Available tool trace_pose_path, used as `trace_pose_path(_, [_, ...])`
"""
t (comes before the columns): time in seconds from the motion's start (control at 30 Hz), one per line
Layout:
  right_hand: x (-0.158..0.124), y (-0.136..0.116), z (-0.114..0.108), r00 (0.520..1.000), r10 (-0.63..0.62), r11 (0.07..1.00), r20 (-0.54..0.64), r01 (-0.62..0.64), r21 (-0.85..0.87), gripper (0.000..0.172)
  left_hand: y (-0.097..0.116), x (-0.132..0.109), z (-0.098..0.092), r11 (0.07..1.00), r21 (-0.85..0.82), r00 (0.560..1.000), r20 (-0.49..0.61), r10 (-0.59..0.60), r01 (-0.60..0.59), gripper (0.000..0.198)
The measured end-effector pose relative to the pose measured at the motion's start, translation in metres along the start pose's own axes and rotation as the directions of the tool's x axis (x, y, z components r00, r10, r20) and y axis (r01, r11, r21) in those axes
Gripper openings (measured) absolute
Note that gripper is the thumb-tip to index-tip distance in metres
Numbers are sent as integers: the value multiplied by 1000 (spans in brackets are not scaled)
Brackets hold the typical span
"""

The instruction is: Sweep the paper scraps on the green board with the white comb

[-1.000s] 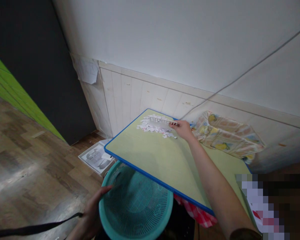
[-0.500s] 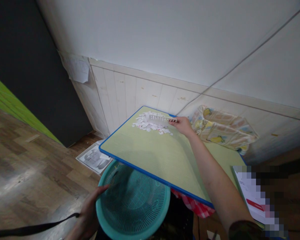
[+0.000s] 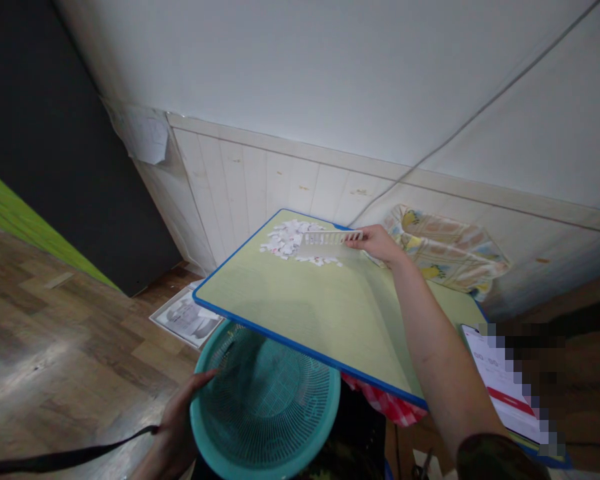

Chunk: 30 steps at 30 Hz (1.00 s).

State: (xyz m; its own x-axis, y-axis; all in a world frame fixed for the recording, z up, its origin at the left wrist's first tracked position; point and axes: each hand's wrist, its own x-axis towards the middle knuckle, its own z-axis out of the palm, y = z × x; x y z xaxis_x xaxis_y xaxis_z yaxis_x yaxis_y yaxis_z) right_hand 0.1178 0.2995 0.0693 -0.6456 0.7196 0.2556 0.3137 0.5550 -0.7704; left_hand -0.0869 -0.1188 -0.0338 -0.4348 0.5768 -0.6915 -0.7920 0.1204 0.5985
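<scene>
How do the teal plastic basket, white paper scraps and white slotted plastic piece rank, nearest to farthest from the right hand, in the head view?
1. White slotted plastic piece: held in the right hand.
2. White paper scraps: on the table, extending left beyond it.
3. Teal plastic basket: below the table's near edge, at the left hand.

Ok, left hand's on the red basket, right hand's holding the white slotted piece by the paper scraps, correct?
Not quite: the head view shows the basket is turquoise, not red. The left hand is on it, and the right hand holds the white slotted piece by the paper scraps.
</scene>
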Motion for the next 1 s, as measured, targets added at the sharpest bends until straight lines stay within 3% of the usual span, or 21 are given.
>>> trace_pose_path(0.17, [0,22,-15,990,12,999,-137,-17,-32,37,-2,2,-2,1000,14,1000,-15,25,-24,14])
trace_pose_path(0.4, [12,36,14,976,21,999,-215,-30,-36,33,-2,2,0,996,57,998,3,64,-64,26])
trace_pose_path(0.57, [13,32,28,985,13,1000,-173,-17,-17,32,1,-3,2,994,80,997,6,73,-73,31])
trace_pose_path(0.77, [11,30,9,993,-2,1000,-115,4,16,39,2,-4,5,997,72,999,-21,27,-25,31])
trace_pose_path(0.9, [13,31,11,994,-11,999,-109,16,45,48,1,-5,5,1000,28,998,-56,9,-7,24])
trace_pose_path(1.0, [13,30,15,999,-9,999,-47,12,53,50,-1,-1,0,1000,-7,1000,-20,2,-2,13])
